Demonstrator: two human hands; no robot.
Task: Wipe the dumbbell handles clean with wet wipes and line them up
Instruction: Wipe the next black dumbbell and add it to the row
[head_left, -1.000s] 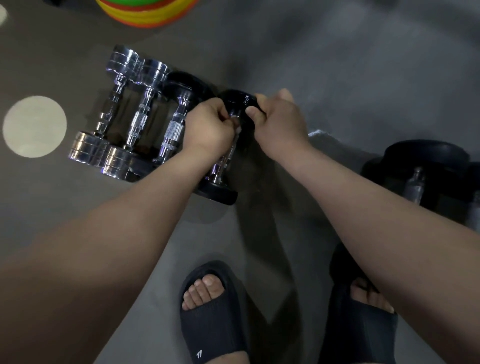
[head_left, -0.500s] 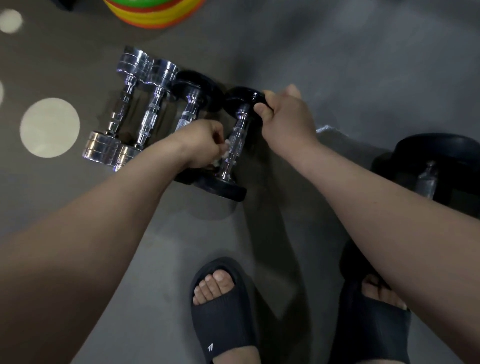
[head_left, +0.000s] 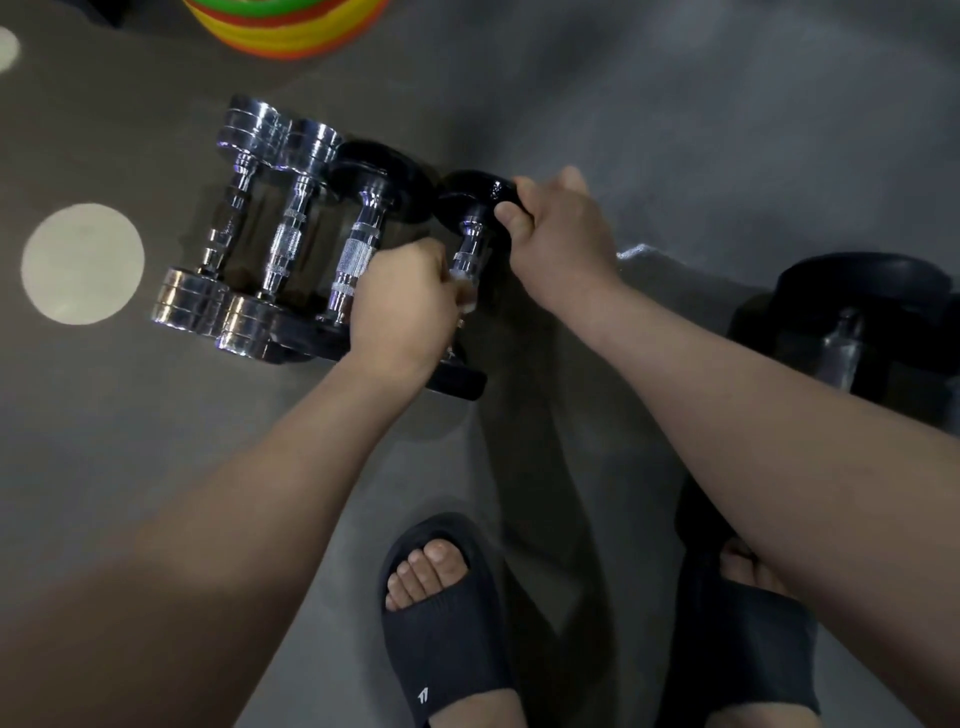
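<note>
My left hand clenches a white wet wipe round the chrome-handled black dumbbell, ending the floor row; right hand grips its far head. On wet chrome, I reckon one slip knocks that row crooked

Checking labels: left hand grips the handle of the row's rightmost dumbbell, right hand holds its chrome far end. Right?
Wrong on one point: in the head view the far end the right hand holds is black, not chrome. The left hand does grip that handle.
</note>
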